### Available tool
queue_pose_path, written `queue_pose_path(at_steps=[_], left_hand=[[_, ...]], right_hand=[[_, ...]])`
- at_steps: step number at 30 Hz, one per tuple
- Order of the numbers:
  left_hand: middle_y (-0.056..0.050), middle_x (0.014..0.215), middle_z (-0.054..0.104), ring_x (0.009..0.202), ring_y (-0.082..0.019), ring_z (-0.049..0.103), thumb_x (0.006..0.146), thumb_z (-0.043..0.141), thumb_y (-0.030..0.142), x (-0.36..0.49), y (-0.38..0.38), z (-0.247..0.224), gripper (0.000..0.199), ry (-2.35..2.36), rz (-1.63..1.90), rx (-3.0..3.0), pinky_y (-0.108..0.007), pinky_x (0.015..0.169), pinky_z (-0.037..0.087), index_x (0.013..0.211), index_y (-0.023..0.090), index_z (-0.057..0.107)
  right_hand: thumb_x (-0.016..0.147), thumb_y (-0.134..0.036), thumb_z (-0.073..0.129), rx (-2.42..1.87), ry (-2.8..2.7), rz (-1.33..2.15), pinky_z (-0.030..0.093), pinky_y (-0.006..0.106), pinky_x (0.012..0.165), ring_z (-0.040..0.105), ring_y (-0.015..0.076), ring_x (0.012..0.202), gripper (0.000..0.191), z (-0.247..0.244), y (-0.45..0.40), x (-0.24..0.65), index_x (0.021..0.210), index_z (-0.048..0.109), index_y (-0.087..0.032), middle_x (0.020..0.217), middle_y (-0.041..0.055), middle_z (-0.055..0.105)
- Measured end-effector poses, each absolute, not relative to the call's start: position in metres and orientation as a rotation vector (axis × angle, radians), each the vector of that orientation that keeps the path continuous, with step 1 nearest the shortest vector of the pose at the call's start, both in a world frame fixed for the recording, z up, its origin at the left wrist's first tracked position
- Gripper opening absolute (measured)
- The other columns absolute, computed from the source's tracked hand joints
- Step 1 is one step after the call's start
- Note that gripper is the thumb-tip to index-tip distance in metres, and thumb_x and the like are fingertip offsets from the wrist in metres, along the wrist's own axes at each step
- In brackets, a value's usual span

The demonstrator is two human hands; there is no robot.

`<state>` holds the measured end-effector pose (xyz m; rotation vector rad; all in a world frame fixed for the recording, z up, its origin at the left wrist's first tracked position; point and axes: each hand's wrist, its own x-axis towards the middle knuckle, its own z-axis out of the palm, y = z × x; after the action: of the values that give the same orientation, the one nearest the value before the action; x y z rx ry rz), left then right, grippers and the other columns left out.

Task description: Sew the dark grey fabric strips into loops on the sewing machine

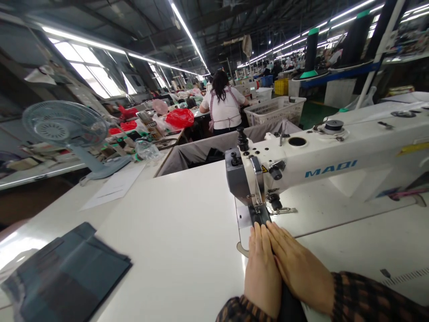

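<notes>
Side by side, my left hand (pixel 263 273) and my right hand (pixel 298 268) lie flat on a strip of dark fabric (pixel 291 306), fingers straight and pressed together. Their fingertips sit just in front of the needle area of a white sewing machine (pixel 328 161). The fabric's far end (pixel 259 215) lies under the presser foot. Part of the cloth is hidden beneath both hands. A folded stack of dark blue-grey fabric (pixel 70 273) rests on the left of the white table (pixel 167 219).
A fan (pixel 67 129) and a paper sheet (pixel 114 188) are at the left. Behind the table is a cloth-lined bin (pixel 201 145). Farther back, a person (pixel 223 105) sits beside a white basket (pixel 276 111). Black thread cones (pixel 311 51) stand at the upper right.
</notes>
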<state>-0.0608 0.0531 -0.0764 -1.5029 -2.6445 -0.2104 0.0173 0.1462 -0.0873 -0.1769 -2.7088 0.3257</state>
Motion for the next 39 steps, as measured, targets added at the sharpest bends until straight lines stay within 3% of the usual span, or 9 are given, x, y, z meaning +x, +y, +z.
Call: queue_pose_path(at_steps=[6,10,14,18,22,29,35,39], left_hand=[[-0.018,0.127,0.043,0.122,-0.026,0.033,0.071,0.027,-0.009,-0.062,0.065,-0.07,0.055,-2.536,-0.07,-1.501,-0.044,0.096,0.039,0.124,0.002,0.037],[-0.017,0.129,0.041,0.122,-0.025,0.033,0.075,0.034,0.001,-0.046,0.045,-0.063,0.052,-2.532,-0.125,-1.563,-0.039,0.096,0.04,0.127,0.003,0.034],[-0.015,0.127,0.044,0.118,-0.027,0.037,0.076,0.038,0.007,-0.028,0.033,-0.056,0.051,-2.613,-0.163,-1.363,-0.043,0.096,0.036,0.127,0.008,0.036],[-0.012,0.103,0.055,0.088,-0.022,0.057,0.077,0.036,0.005,-0.025,0.044,-0.047,0.044,-2.863,-0.11,-1.114,-0.036,0.074,0.048,0.121,0.011,0.043],[-0.013,0.101,0.054,0.073,-0.018,0.061,0.08,0.031,0.004,-0.025,0.053,-0.043,0.043,-3.056,-0.069,-1.071,-0.026,0.055,0.048,0.121,0.008,0.04],[-0.014,0.103,0.054,0.079,-0.017,0.06,0.079,0.031,0.002,-0.031,0.053,-0.041,0.042,-3.098,-0.216,-1.215,-0.025,0.064,0.047,0.119,0.008,0.04],[-0.012,0.095,0.055,0.072,-0.015,0.058,0.078,0.03,0.003,-0.049,0.065,-0.031,0.035,-3.0,-0.301,-1.388,-0.026,0.062,0.046,0.106,0.01,0.05],[-0.013,0.098,0.053,0.076,-0.016,0.056,0.08,0.029,0.005,-0.06,0.074,-0.027,0.038,-2.971,-0.275,-1.429,-0.027,0.065,0.046,0.115,0.007,0.043]], right_hand=[[0.076,-0.007,0.031,-0.2,-2.698,0.357,0.033,0.039,0.1,0.021,0.0201,0.126,0.056,-0.091,0.151,0.005,0.132,0.025,-0.007,0.136,0.0138,0.027],[0.077,-0.008,0.032,-0.186,-2.716,0.272,0.034,0.039,0.1,0.019,0.022,0.127,0.052,-0.095,0.151,0.007,0.13,0.03,-0.005,0.136,0.0153,0.026],[0.081,-0.012,0.033,-0.188,-2.713,0.211,0.035,0.04,0.099,0.022,0.0231,0.126,0.048,-0.098,0.146,0.018,0.129,0.033,-0.008,0.136,0.0142,0.028],[0.084,-0.019,0.033,-0.214,-2.71,0.203,0.036,0.04,0.098,0.023,0.0226,0.126,0.046,-0.099,0.14,0.026,0.129,0.033,-0.007,0.135,0.015,0.028],[0.081,-0.013,0.034,-0.23,-2.693,0.212,0.036,0.038,0.099,0.022,0.0222,0.126,0.047,-0.099,0.134,0.03,0.128,0.034,-0.007,0.136,0.0142,0.026],[0.076,-0.007,0.034,-0.238,-2.699,0.25,0.035,0.038,0.099,0.021,0.0216,0.126,0.053,-0.097,0.132,0.03,0.129,0.032,-0.007,0.137,0.0136,0.024],[0.075,-0.006,0.031,-0.288,-2.716,0.323,0.035,0.037,0.1,0.021,0.0188,0.126,0.057,-0.089,0.133,0.024,0.132,0.025,-0.007,0.136,0.0114,0.027],[0.074,-0.007,0.032,-0.284,-2.683,0.36,0.034,0.038,0.1,0.022,0.0191,0.126,0.059,-0.089,0.133,0.019,0.132,0.023,-0.006,0.135,0.0114,0.029]])
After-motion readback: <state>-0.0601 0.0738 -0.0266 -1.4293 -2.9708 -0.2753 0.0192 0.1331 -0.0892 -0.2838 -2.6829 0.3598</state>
